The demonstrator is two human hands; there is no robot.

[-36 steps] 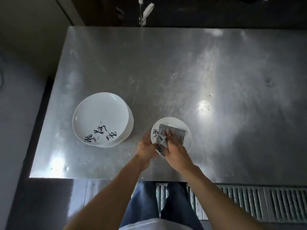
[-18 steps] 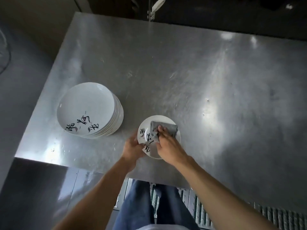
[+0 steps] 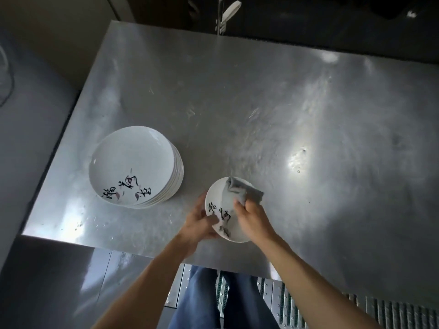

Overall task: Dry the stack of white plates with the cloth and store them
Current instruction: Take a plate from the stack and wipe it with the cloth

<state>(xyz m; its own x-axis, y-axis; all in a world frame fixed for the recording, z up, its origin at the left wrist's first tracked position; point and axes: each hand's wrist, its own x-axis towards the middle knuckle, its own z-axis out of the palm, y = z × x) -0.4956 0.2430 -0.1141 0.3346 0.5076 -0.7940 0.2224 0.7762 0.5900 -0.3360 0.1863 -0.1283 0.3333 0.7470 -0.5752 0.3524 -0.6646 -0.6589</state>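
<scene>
A brushed steel table (image 3: 261,103), scratched and streaked with glare, fills most of the view. A ribbed metal floor grating (image 3: 392,312) is seen below its near edge, beside legs in blue jeans (image 3: 209,300). The stack of white plates (image 3: 133,162), round, glossy and marked with black brush lettering, is set on the table's near-left part. To its right, well apart from it, a single plate (image 3: 213,194) is held tilted above the table. A crumpled grey cloth (image 3: 237,192) is pressed on its upper face. The plate's left rim is gripped by the left hand (image 3: 199,222), fingers curled; the cloth is clutched in the right hand (image 3: 254,217).
</scene>
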